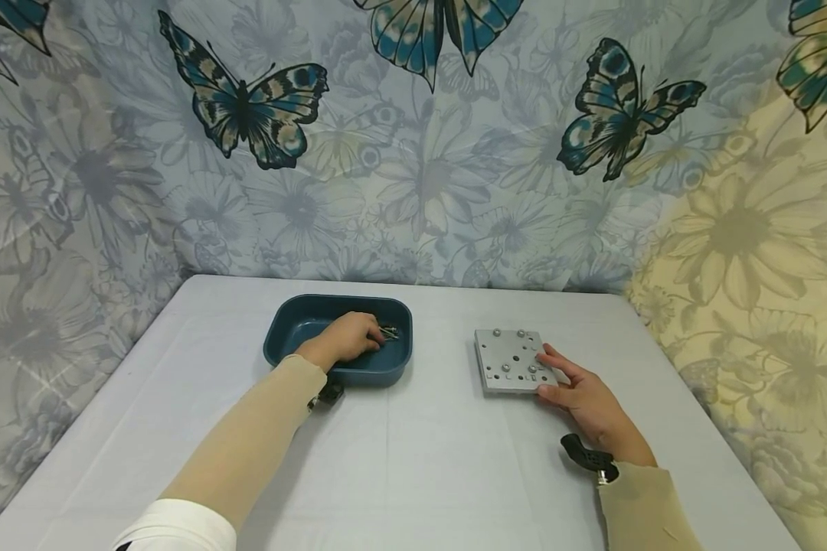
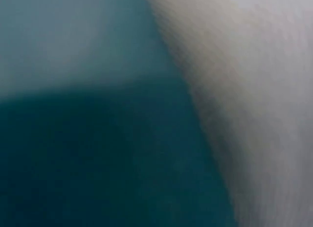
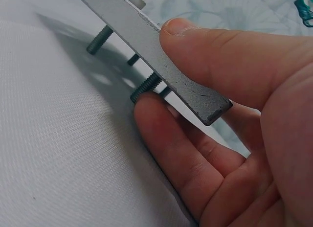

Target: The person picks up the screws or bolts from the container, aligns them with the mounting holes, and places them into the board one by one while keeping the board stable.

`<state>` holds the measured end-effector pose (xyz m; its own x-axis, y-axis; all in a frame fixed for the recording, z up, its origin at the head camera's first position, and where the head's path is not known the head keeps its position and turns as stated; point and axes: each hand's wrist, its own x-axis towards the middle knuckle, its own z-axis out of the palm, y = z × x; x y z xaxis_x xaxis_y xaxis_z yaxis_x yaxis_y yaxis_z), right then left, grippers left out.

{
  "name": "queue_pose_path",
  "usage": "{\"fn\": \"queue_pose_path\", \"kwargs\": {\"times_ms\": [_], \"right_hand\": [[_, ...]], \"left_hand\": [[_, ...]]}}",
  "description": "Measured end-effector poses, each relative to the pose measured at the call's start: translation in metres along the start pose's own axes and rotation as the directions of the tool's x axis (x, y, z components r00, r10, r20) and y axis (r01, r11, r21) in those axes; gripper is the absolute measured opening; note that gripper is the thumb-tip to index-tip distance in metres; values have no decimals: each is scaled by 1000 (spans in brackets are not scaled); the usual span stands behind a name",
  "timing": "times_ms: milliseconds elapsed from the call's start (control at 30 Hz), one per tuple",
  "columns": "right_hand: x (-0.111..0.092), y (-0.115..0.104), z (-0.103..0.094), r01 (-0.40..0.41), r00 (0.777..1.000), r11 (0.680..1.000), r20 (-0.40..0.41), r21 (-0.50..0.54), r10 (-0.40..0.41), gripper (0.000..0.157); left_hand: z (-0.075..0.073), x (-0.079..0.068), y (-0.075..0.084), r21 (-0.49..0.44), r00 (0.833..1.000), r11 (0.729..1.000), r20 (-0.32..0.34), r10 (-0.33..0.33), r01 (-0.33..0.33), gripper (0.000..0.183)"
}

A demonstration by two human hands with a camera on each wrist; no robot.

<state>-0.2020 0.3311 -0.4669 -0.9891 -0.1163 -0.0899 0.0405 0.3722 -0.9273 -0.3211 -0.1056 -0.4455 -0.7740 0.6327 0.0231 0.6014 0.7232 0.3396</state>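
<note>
My left hand (image 1: pixel 348 337) reaches into a dark teal tray (image 1: pixel 292 321), fingers bent down beside a small pile of screws (image 1: pixel 389 332). Its fingertips are hidden, so I cannot tell whether they pinch a screw. The left wrist view is blurred, showing the tray wall (image 2: pixel 88 153) close up. My right hand (image 1: pixel 589 398) grips the right edge of a flat grey metal plate (image 1: pixel 506 356) with several holes and several bolts set in it. In the right wrist view the thumb (image 3: pixel 195 51) presses the plate's side edge, other fingers curl underneath, and threaded bolt ends (image 3: pixel 99 39) stick out below.
A white cloth covers the table (image 1: pixel 413 467), with the tray at left and the plate at right. Behind it hangs a butterfly-patterned curtain (image 1: pixel 427 184). A black wrist camera (image 1: pixel 586 455) sits under the right wrist, low over the table.
</note>
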Motion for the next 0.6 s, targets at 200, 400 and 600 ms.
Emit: {"fn": "queue_pose_path", "kwargs": {"times_ms": [200, 400, 600], "right_hand": [[2, 3, 1, 15, 1000, 1000, -9, 0, -15, 84], [3, 3, 3, 8, 1000, 996, 3, 85, -9, 93], [3, 1, 4, 2, 1000, 994, 4, 111, -3, 94]], "left_hand": [[-2, -2, 3, -9, 998, 998, 23, -59, 59, 15], [-2, -4, -1, -121, 993, 986, 21, -114, 116, 17], [-7, -9, 0, -275, 980, 942, -13, -201, 190, 21]]}}
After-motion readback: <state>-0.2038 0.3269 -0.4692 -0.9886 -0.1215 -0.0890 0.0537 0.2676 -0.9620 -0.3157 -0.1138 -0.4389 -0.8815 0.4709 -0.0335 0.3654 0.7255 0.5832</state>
